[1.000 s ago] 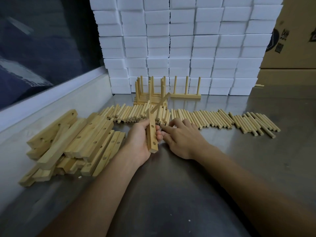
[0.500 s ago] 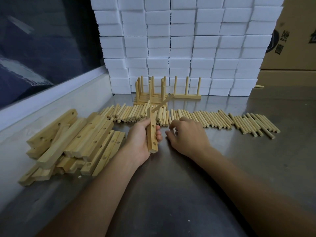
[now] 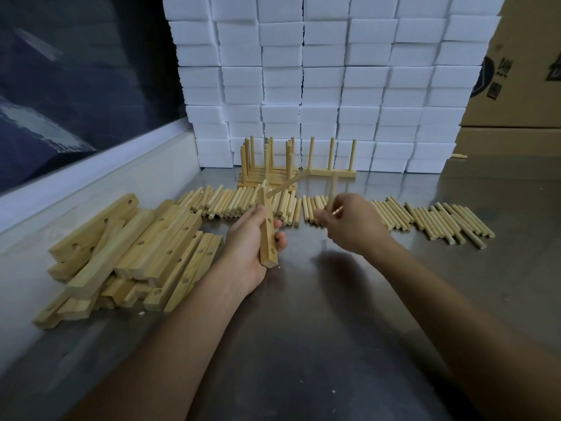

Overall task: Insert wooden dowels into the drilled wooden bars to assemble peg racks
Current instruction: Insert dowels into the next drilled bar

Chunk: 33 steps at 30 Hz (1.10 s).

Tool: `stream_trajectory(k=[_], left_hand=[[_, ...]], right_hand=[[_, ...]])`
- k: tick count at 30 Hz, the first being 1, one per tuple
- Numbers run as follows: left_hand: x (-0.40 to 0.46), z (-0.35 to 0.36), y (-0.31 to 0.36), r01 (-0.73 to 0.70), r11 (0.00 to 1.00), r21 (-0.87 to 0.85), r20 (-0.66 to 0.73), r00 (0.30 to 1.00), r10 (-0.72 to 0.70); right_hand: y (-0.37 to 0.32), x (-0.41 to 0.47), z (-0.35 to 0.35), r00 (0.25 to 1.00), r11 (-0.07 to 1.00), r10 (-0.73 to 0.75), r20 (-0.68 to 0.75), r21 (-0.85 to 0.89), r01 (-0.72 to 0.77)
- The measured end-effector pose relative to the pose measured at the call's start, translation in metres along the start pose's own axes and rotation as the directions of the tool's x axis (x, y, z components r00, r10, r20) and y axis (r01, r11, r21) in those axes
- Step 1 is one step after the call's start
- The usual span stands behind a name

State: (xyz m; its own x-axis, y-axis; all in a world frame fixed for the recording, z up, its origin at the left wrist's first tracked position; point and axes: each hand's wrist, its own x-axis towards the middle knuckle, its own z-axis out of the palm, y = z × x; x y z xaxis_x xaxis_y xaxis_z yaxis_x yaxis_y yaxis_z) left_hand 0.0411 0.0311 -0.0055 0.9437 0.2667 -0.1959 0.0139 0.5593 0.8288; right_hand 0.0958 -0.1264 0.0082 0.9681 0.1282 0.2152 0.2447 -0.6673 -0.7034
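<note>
At the far left we see a loose heap of drilled wooden bars (image 3: pixel 127 253) lying on a grey metal table (image 3: pixel 318 329), against a pale raised ledge. Just right of the heap, our left hand (image 3: pixel 252 241) grips one bar (image 3: pixel 268 235) and holds it nearly upright, fingers curled round its middle. One dowel (image 3: pixel 285 185) already sits in the bar's top hole and slants up to the right. Behind the hand, a long row of loose dowels (image 3: pixel 425 218) stretches across the table from left to right. Further back stand finished peg racks (image 3: pixel 270 165), their pegs pointing up, in front of a wall of stacked white foam blocks (image 3: pixel 318 80). Right of the held bar, our right hand (image 3: pixel 352 223) hovers above the row, fingers bent and pinching a single dowel (image 3: pixel 332 194) that is blurred. At the far right edge are brown cardboard boxes (image 3: pixel 522 86).
</note>
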Motion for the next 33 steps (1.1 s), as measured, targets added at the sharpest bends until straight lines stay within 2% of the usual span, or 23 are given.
stream_trajectory(k=[3,6,10,15,19,22,23,27,33], left_hand=[[0.002,0.000,-0.001,-0.015,1.000,0.005,-0.027,1.000,0.015],[0.003,0.000,-0.002,-0.023,1.000,0.017,-0.050,0.998,0.024],[0.003,-0.001,-0.002,-0.023,1.000,0.018,-0.052,0.998,0.024],[0.003,-0.002,-0.002,-0.020,1.000,0.020,-0.049,0.999,0.021],[0.002,-0.002,-0.002,-0.018,1.000,0.023,-0.048,0.999,0.019],[0.001,-0.001,-0.001,-0.016,1.000,0.026,-0.048,0.999,0.017],[0.001,-0.001,-0.001,-0.019,0.999,0.031,-0.047,0.999,0.020],[-0.001,0.000,-0.001,-0.042,0.996,0.082,-0.045,0.998,0.046],[-0.002,0.000,0.000,0.000,0.998,0.055,-0.002,1.000,0.000]], right_hand=[[0.002,-0.005,-0.005,0.999,0.930,0.032,0.042,0.364,-0.045],[0.003,-0.008,-0.007,0.995,0.827,0.038,0.095,0.556,-0.085],[0.006,-0.006,-0.005,0.987,0.742,0.083,0.137,0.653,-0.153],[0.015,-0.002,-0.005,0.976,0.731,0.202,0.082,0.651,-0.206],[0.013,-0.003,-0.008,0.953,0.531,0.186,0.239,0.791,-0.303],[0.012,-0.002,-0.012,0.936,0.406,0.238,0.260,0.849,-0.339],[0.012,-0.001,-0.012,0.934,0.419,0.268,0.235,0.845,-0.332],[0.014,-0.002,-0.011,0.942,0.580,0.321,0.096,0.766,-0.276],[0.014,-0.004,-0.008,0.967,0.727,0.243,-0.080,0.674,-0.126]])
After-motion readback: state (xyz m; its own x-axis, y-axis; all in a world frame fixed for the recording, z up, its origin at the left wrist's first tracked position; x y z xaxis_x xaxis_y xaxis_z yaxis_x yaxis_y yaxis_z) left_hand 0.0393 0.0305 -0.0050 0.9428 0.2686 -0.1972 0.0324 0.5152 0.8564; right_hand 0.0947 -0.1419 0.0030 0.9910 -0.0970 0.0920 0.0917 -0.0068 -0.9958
